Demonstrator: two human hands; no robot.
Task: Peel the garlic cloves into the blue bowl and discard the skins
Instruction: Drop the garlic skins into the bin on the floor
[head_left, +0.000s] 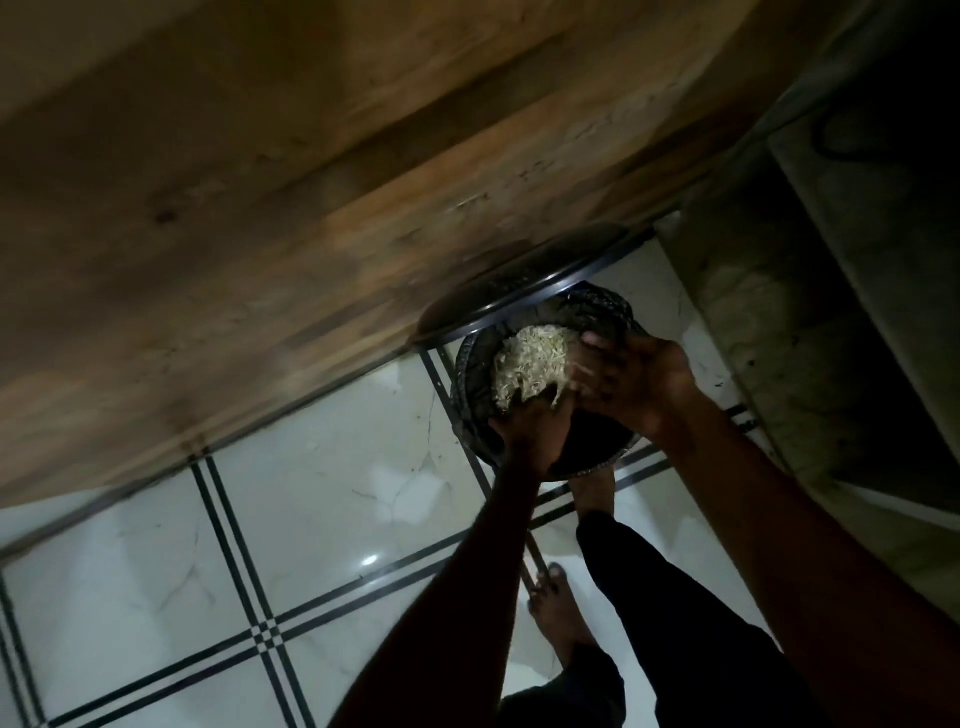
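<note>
Two bare feet stand nearest on the pale tiled floor (322, 499), the lower foot (558, 613) on a tile beside a dark grout line, the other foot (592, 493) further up, just under the bin, with dark trouser legs (691, 613) above them. Both forearms reach forward from the bottom edge of the view. The left hand (532, 431) comes up from below with its fingers curled under a pale, fluffy heap of garlic skins (530, 364), cupping it. The right hand (634, 376) presses against the heap from the right side, fingers bent round it, so the skins sit squeezed between the two hands. The heap hangs right over the open mouth of a round bin (470, 415) lined with a dark bag, whose crinkled rim shows around the hands. The bin's dark lid (519, 291) stands tipped up behind the opening, leaning toward a brown wooden panel (311, 208) that fills the upper part of the view. To the right rises a grey, mottled stone surface (769, 312). The picture is dim and slightly blurred.
</note>
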